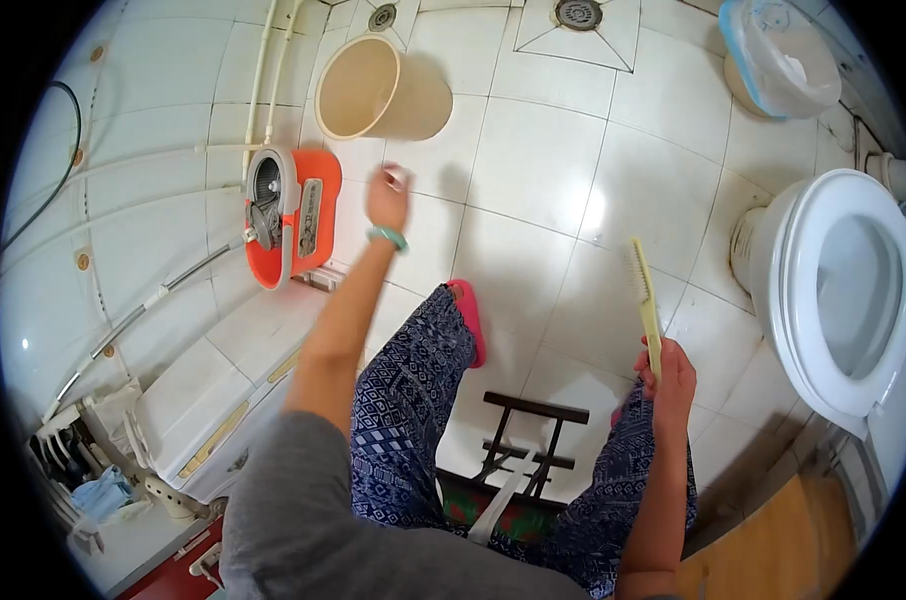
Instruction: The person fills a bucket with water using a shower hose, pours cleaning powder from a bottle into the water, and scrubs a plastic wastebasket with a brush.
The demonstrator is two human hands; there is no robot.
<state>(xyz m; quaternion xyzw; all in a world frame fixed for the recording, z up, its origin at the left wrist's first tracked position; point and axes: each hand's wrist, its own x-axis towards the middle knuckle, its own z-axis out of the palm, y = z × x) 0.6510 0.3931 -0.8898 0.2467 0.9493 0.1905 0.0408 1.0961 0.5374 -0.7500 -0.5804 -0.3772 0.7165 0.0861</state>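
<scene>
A pale yellow long-handled scrubbing brush (648,305) is gripped by the handle in my right hand (670,380), its bristle end pointing away from me over the floor. My left hand (387,198), with a green bangle at the wrist, reaches forward over the tiles, a little blurred. Its fingers look curled in, with a small pale patch among them that I cannot make out. Nearest to that hand are a beige bucket (423,98), tipped on its side, and an orange mop bucket (323,215) with a grey wringer basket.
To the right stands a white toilet (788,290) with its seat showing. A lined waste bin (778,60) is at the far right. Floor drains (578,14) lie along the top. A washing machine (223,390) stands on the left; a dark folding stool (533,408) is beneath me.
</scene>
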